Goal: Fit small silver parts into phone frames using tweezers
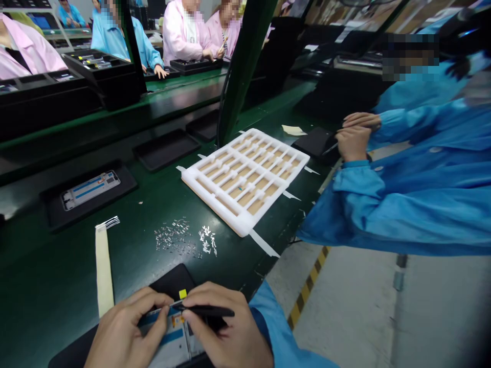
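Observation:
At the bottom of the head view, a silver phone frame (169, 352) with blue strips lies on a black tray (174, 281). My left hand (126, 327) grips the frame's edge between thumb and fingers, hiding part of it. Pinched in my right hand (230, 327) is a pair of black tweezers (210, 309), its tip at the frame's upper edge. A small yellow tab (183, 294) sticks up beside that tip. Beyond the hands, many tiny metal pieces (172, 237) lie scattered on the green table (138, 266), with a brighter cluster (207, 239) to their right.
A white slotted rack (245, 214) is taped down ahead. Another phone frame (92, 190) lies in a black tray (49, 204) at left, near a cream paper strip (103, 271). A co-worker in blue (414, 174) sits at right; others work across the bench.

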### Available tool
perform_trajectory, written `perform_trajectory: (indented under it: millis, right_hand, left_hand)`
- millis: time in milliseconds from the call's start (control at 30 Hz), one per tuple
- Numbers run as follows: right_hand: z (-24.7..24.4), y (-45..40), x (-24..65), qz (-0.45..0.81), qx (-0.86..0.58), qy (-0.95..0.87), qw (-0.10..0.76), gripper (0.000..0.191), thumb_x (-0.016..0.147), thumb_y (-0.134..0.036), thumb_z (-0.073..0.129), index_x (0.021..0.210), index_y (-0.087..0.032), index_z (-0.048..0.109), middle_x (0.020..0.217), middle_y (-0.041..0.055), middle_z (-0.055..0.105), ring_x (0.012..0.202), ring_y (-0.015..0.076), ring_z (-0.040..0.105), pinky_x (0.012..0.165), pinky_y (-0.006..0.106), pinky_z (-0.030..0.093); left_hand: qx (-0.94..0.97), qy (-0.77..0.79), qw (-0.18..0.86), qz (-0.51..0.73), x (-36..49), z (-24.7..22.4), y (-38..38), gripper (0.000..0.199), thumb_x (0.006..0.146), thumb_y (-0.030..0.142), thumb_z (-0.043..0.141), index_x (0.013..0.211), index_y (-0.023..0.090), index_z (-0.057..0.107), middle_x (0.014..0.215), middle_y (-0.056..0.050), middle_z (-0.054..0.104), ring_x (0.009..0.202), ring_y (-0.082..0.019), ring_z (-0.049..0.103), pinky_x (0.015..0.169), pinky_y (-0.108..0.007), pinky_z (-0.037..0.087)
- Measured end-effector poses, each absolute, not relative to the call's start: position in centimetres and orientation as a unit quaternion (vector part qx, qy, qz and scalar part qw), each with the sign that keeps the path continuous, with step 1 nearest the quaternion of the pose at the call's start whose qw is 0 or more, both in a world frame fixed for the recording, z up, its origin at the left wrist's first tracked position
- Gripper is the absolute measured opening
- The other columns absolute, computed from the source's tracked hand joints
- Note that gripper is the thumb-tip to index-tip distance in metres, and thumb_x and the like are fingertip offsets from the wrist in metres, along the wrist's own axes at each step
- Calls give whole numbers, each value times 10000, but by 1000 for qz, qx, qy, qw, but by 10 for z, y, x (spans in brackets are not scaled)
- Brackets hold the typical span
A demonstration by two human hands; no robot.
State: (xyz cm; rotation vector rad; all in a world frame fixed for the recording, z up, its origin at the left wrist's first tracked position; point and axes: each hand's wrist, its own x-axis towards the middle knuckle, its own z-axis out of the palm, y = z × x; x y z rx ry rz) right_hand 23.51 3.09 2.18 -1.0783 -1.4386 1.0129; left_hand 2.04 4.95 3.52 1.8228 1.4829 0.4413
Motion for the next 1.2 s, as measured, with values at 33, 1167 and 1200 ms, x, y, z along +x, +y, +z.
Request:
perform_trajectory:
  millis: [33,1167,1200]
  right_hand:
    - [21,31,235,425,-445,-602,509,167,943,-110,742,1051,-203,827,974,94,843,861,224,821,801,306,677]
    - [15,38,248,350,-469,-565,582,141,922,-108,717,994,-158,828,899,98,808,802,204,797,734,256,622]
    - [15,38,248,353,-470,-564,580,142,924,-108,715,995,-159,828,905,99,809,807,206,799,737,257,625]
  left_hand:
    - [710,575,369,170,20,35,50,283,1021,520,587,1026,351,813,966,15,798,849,-157,765,725,-191,552]
    - [851,494,-172,48,-83,25,190,606,1130,461,228,1024,124,721,963,-200,757,852,-354,731,785,-501,592]
    - [852,493,-173,41,-82,26,190,583,1130,445,235,990,145,714,909,-180,752,815,-342,728,776,-496,590]
